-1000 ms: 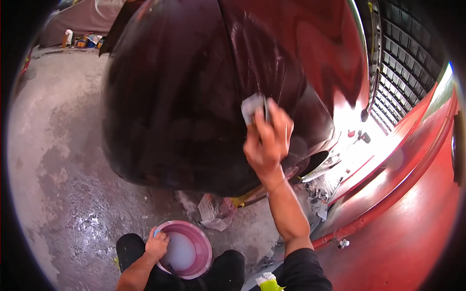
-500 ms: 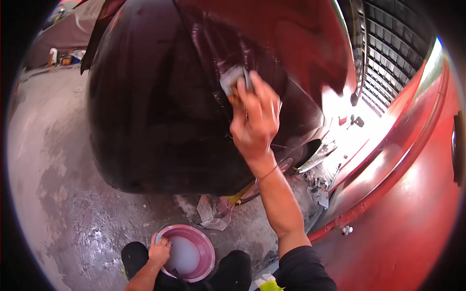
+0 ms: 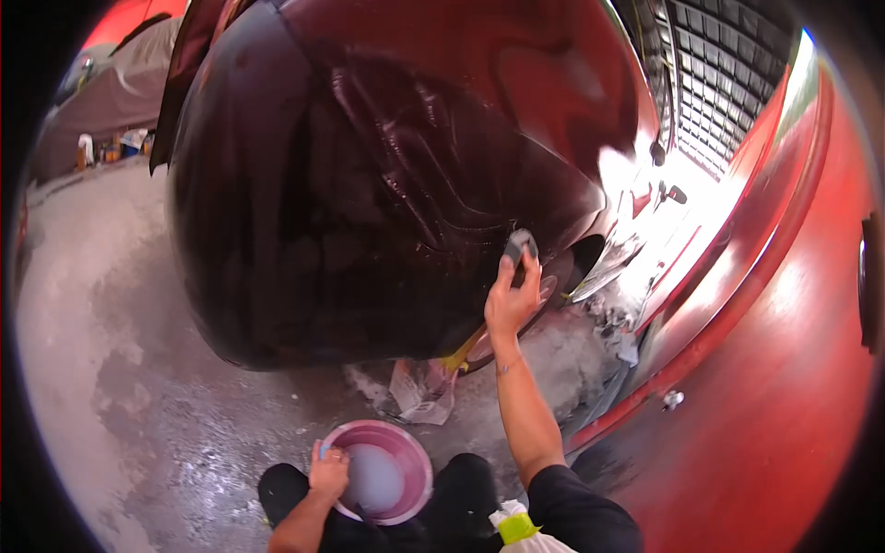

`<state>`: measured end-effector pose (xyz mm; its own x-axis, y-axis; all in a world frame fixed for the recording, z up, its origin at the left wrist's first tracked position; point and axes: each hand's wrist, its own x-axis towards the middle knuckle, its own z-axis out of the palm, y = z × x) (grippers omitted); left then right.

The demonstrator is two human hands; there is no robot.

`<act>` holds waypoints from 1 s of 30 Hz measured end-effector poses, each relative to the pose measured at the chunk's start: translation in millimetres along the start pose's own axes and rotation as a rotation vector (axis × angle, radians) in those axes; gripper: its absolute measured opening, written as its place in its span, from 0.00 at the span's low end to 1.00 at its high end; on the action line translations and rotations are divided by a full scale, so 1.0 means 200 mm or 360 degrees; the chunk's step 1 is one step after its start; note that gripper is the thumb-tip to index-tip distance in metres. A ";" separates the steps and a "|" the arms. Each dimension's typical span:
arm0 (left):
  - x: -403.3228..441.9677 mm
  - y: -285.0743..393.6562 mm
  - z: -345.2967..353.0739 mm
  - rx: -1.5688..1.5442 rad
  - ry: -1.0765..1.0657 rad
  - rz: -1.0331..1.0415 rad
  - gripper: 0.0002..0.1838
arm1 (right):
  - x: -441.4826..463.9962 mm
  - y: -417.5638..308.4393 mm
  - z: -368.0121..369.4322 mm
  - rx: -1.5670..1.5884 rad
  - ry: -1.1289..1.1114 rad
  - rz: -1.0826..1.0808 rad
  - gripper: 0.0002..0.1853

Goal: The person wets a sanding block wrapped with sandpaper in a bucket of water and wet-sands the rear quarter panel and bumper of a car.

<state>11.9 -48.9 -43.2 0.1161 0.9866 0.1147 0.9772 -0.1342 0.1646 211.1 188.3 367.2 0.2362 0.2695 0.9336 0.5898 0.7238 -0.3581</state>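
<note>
A dark maroon car body panel (image 3: 304, 203), wet and streaked, fills the middle of the view. Against its lower right part my right hand (image 3: 513, 300) presses a small grey sanding pad (image 3: 520, 245), pinched in the fingertips. Low in the view, between my knees, is a pink basin (image 3: 419, 461) with cloudy whitish water (image 3: 373, 477) in it. My left hand (image 3: 329, 472) is closed over the basin's left rim. Something light blue shows at its fingers, too small to name.
A red car body side (image 3: 737, 405) runs along the right. Crumpled masking paper (image 3: 424, 394) and yellow tape (image 3: 458, 358) hang near the wheel. Wet concrete floor (image 3: 203, 442) lies to the left. Bottles and small items (image 3: 115, 147) stand by a covered vehicle (image 3: 120, 92).
My right hand has moved down and to the right across the panel with the grey pad. My left hand stays at the basin rim. The view has shifted slightly.
</note>
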 end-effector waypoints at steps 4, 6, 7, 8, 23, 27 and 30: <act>0.00 -0.01 0.02 0.0043 0.0003 0.0120 0.24 | -0.70 -0.11 -0.26 0.0052 -0.0601 0.0478 0.17; -0.02 0.07 -0.14 -0.0159 0.0308 0.0193 0.26 | -1.35 0.12 -0.30 0.0219 -0.1242 0.1077 0.12; -0.02 0.09 -0.21 -0.0210 0.0388 0.0216 0.28 | -1.57 0.14 -0.34 0.0561 -0.1281 0.1829 0.12; -0.03 0.11 -0.27 -0.0264 0.0461 0.0239 0.30 | -1.69 0.13 -0.38 0.0948 -0.1274 0.2568 0.13; 0.12 0.02 -0.68 -0.3498 0.0273 -0.0111 0.37 | -1.64 -0.09 -0.02 0.2833 -0.1973 0.3104 0.18; 0.15 0.08 -0.70 -0.3221 0.0403 -0.0249 0.42 | -1.59 -0.02 0.06 0.2991 -0.2343 0.2960 0.20; 0.17 0.17 -0.77 -0.3055 0.0608 -0.0315 0.45 | -1.56 0.01 0.11 0.3224 -0.2713 0.2691 0.21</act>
<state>21.8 -34.8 118.1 -0.2466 0.9649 0.0906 -0.5110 -0.2089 0.8338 121.7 120.8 75.5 -0.9886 -0.1109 0.1018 0.0433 -0.8570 -0.5135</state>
